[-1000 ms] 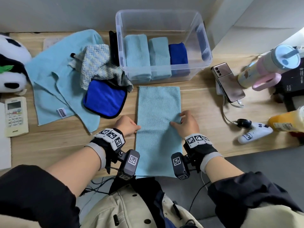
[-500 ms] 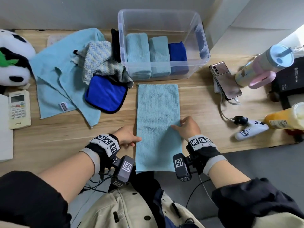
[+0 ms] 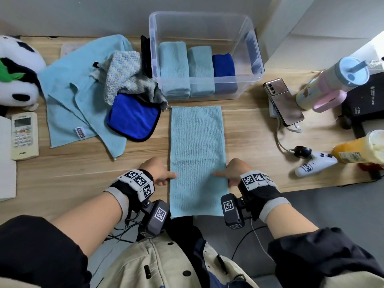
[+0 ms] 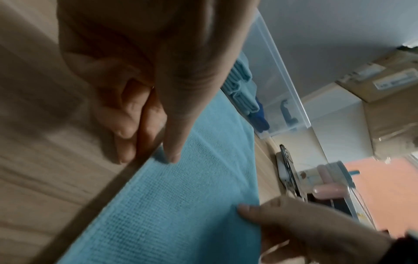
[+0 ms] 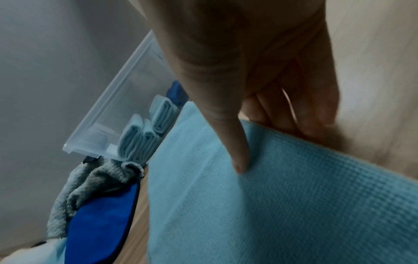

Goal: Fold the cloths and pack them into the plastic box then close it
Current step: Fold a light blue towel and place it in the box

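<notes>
two hands work one long light-blue microfibre cloth (image 3: 197,161), folded to a strip and lying flat on the wooden counter (image 3: 62,175) just in front of the clear plastic box (image 3: 256,59). left hand (image 3: 159,170) pinches the left edge, thumb on top, fingers curled at the hem; right hand (image 3: 233,171) has the same narrow grip on the right edge, so both sides can lift together for the next fold. three folded cloths already stand in the box. compared with a second ago, both hands have slid down the strip toward the near end, and the cloth hasn't shifted.
</notes>
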